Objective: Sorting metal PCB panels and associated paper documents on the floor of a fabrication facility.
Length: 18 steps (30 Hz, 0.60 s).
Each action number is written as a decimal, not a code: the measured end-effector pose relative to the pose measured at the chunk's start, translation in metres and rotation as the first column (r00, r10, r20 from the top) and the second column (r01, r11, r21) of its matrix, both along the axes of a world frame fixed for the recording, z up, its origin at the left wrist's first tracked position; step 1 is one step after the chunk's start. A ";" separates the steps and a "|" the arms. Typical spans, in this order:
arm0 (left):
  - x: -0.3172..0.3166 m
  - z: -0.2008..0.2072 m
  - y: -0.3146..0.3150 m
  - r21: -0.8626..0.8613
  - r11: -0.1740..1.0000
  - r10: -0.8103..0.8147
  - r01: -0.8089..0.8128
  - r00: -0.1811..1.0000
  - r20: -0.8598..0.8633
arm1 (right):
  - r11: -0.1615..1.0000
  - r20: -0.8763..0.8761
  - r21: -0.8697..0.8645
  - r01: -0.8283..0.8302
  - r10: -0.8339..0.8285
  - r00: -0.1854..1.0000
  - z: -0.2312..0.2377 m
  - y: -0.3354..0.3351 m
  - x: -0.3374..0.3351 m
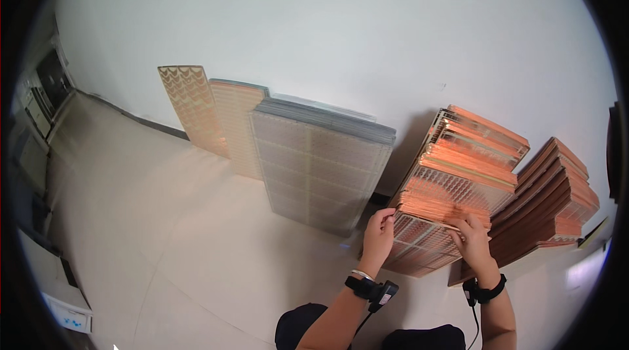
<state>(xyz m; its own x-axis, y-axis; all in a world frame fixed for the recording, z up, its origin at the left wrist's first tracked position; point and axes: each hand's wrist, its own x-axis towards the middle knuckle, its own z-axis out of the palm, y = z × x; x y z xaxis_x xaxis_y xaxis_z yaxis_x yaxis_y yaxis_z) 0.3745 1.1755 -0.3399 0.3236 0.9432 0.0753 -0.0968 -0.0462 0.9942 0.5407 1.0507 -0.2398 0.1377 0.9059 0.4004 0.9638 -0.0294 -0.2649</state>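
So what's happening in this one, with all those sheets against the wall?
A person is bent over a stack of copper-coloured patterned sheets that leans against a white wall. The left hand grips the stack's near left edge, and the right hand fingers through sheet edges beside it. A second copper stack leans to the right; grey sheets and paler ones lean further left.

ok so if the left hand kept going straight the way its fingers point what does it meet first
The left hand already touches the copper-coloured sheet stack leaning on the white wall; pushing on, it would likely press into those sheets, though depth is unclear.
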 end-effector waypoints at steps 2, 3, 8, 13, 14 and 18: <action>-0.003 0.002 0.001 0.036 0.999 0.032 -0.030 0.999 -0.036 | 0.999 0.028 0.024 0.029 -0.030 0.999 0.003 0.002 -0.003; -0.005 0.006 0.003 0.055 0.998 0.040 -0.038 0.998 -0.052 | 1.000 0.044 0.023 0.018 -0.019 0.999 0.004 0.003 -0.003; -0.011 -0.002 0.010 0.029 0.999 0.042 -0.043 0.999 0.024 | 0.991 0.025 0.079 -0.104 0.102 0.994 0.021 0.031 -0.028; -0.030 -0.004 0.019 -0.054 0.998 0.035 -0.030 0.995 0.093 | 0.965 0.005 0.057 -0.257 0.257 0.966 0.045 0.091 -0.071; -0.035 -0.004 0.021 -0.090 0.996 0.015 -0.005 0.994 0.107 | 0.962 0.006 0.056 -0.267 0.267 0.964 0.048 0.104 -0.079; -0.055 0.005 0.027 -0.161 0.987 0.034 0.001 0.977 0.213 | 0.954 0.027 0.121 -0.275 0.274 0.961 0.049 0.150 -0.099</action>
<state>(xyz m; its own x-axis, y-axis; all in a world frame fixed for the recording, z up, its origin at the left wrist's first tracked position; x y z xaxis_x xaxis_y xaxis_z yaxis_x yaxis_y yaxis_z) 0.3195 1.2029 -0.3353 0.3009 0.9536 -0.0105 -0.3088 0.1079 0.9450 0.4419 1.2004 -0.1910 -0.1137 0.8520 0.5111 0.9328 0.2686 -0.2402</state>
